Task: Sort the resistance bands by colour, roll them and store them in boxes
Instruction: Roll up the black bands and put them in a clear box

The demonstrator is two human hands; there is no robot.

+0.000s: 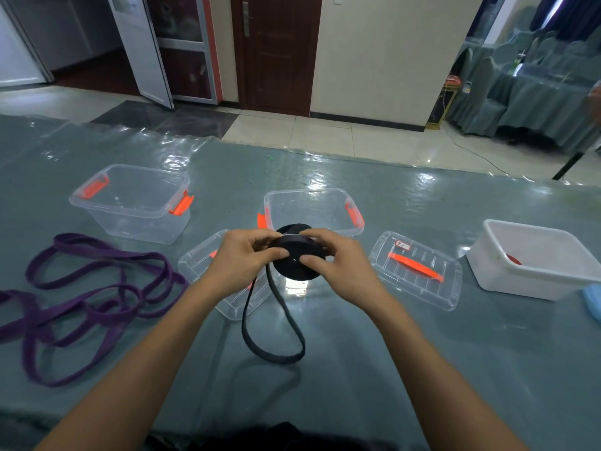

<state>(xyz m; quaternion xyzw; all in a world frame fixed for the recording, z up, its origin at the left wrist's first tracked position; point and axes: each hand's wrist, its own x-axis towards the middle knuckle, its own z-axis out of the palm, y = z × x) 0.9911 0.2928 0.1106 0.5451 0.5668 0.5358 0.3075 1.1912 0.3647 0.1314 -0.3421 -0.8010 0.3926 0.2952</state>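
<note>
A black resistance band [294,268] is mostly wound into a thick roll held above the table's middle. My left hand [242,260] grips the roll's left side and my right hand [338,260] grips its right side, thumbs on top. A loose black loop [274,346] hangs from the roll down to the table. Several purple bands [87,301] lie tangled on the left. Two clear boxes with orange latches stand behind: one at the back left [130,203], one just behind my hands [313,208].
Two clear lids with orange handles lie flat, one under my left hand [208,275], one to the right [418,271]. A white tub [536,262] stands at the far right. The table [422,353] has a teal cloth under glossy plastic. A blue object [593,301] sits at the right edge.
</note>
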